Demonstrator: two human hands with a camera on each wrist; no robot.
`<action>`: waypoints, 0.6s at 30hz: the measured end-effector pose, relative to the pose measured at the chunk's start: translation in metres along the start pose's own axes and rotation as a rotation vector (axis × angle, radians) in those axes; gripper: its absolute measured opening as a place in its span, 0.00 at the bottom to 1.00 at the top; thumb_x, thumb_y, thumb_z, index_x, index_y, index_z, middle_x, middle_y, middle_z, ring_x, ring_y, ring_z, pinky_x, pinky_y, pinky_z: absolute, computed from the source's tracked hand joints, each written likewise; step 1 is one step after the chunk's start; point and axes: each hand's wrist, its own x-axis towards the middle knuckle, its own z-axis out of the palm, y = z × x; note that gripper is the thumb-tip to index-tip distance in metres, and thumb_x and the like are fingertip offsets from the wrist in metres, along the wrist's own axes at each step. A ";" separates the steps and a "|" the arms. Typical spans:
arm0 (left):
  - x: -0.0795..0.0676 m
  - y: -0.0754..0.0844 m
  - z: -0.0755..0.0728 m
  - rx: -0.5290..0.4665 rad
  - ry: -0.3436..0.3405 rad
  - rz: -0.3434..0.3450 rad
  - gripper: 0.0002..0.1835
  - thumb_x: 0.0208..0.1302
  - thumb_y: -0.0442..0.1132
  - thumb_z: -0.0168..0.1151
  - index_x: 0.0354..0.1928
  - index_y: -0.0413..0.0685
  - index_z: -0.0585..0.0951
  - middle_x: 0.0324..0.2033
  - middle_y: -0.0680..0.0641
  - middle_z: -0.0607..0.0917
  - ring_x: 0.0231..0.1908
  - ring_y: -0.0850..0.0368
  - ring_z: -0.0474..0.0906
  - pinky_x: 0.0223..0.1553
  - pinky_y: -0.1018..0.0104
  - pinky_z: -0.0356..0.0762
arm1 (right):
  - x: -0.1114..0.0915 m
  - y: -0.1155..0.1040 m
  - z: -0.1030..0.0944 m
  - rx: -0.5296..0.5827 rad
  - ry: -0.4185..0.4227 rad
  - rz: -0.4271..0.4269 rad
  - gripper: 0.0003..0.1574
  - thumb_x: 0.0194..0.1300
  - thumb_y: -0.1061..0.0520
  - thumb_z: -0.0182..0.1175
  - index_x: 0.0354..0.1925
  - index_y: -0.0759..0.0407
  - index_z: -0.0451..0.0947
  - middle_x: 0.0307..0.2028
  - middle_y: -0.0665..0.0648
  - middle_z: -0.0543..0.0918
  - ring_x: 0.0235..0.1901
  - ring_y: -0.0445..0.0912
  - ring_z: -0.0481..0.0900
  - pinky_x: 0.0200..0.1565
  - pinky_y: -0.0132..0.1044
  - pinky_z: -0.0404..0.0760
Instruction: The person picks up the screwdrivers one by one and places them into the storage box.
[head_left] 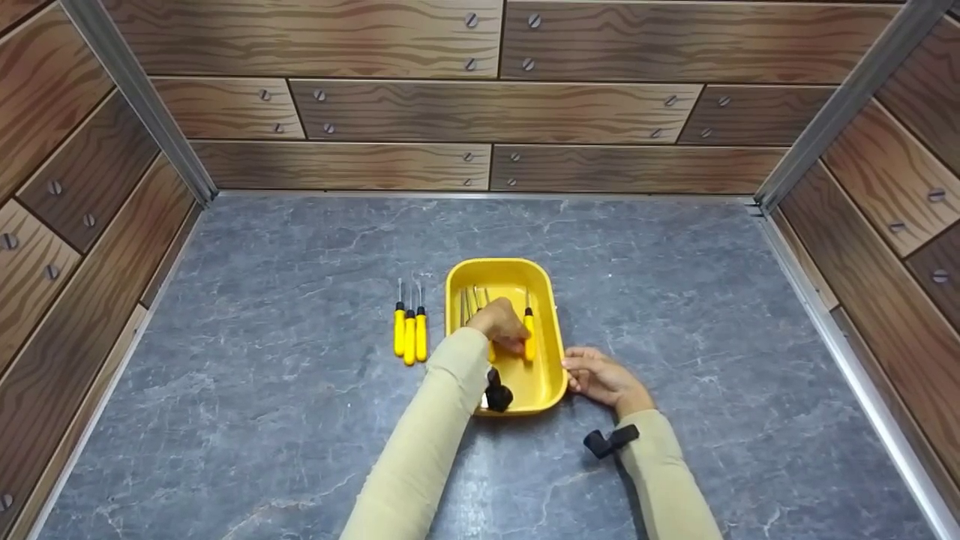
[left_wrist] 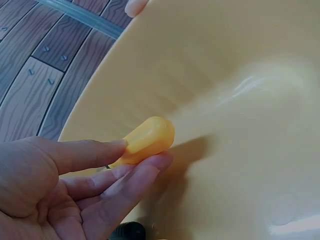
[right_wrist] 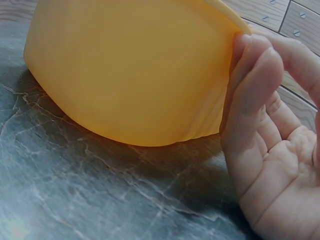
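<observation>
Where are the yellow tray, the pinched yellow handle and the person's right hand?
Yellow tray (head_left: 530,384): head view, on its bare inner floor.
Yellow handle (left_wrist: 156,135): left wrist view, near its rounded end.
Right hand (head_left: 602,377): head view, on its middle.

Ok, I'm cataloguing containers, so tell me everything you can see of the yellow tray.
The yellow tray looks like slightly shiny plastic, roughly rectangular with rounded corners and raised walls. It sits open side up on the gray marbled surface, its long sides running front to back. Yellow-handled tools are inside; the left hand reaches in, and the right hand touches its right wall near the rim.
</observation>
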 end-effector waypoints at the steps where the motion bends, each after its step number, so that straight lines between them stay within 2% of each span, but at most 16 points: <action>1: 0.001 0.000 0.001 0.001 0.000 -0.004 0.16 0.61 0.35 0.62 0.15 0.47 0.73 0.06 0.55 0.75 0.10 0.67 0.73 0.18 0.78 0.71 | 0.000 0.000 0.001 0.000 0.000 0.002 0.15 0.71 0.65 0.46 0.32 0.53 0.77 0.23 0.45 0.83 0.22 0.34 0.78 0.26 0.21 0.75; 6: 0.002 0.001 0.002 0.032 0.010 -0.005 0.17 0.60 0.36 0.62 0.14 0.47 0.73 0.05 0.55 0.74 0.10 0.67 0.72 0.17 0.79 0.71 | 0.001 0.000 0.004 -0.003 0.011 0.005 0.16 0.71 0.65 0.45 0.32 0.53 0.77 0.22 0.45 0.83 0.21 0.34 0.78 0.26 0.20 0.74; 11: 0.001 0.002 0.003 0.000 0.006 0.010 0.15 0.59 0.33 0.61 0.15 0.46 0.74 0.05 0.55 0.74 0.10 0.67 0.73 0.19 0.78 0.75 | 0.000 0.000 0.003 -0.001 0.012 -0.007 0.14 0.71 0.65 0.47 0.33 0.54 0.77 0.22 0.45 0.83 0.21 0.34 0.78 0.26 0.21 0.74; 15: -0.001 0.003 0.005 -0.039 0.001 0.020 0.13 0.59 0.32 0.60 0.17 0.43 0.76 0.06 0.54 0.76 0.11 0.66 0.74 0.33 0.71 0.85 | 0.000 0.001 0.002 0.000 0.006 -0.014 0.12 0.70 0.64 0.49 0.34 0.54 0.77 0.23 0.45 0.83 0.22 0.34 0.78 0.26 0.21 0.73; 18: -0.001 0.003 0.005 -0.050 0.010 0.016 0.10 0.60 0.32 0.60 0.21 0.40 0.79 0.07 0.52 0.77 0.13 0.64 0.76 0.44 0.64 0.86 | 0.000 0.002 0.001 0.005 0.006 -0.014 0.11 0.70 0.64 0.49 0.34 0.54 0.76 0.23 0.45 0.83 0.22 0.34 0.78 0.26 0.21 0.73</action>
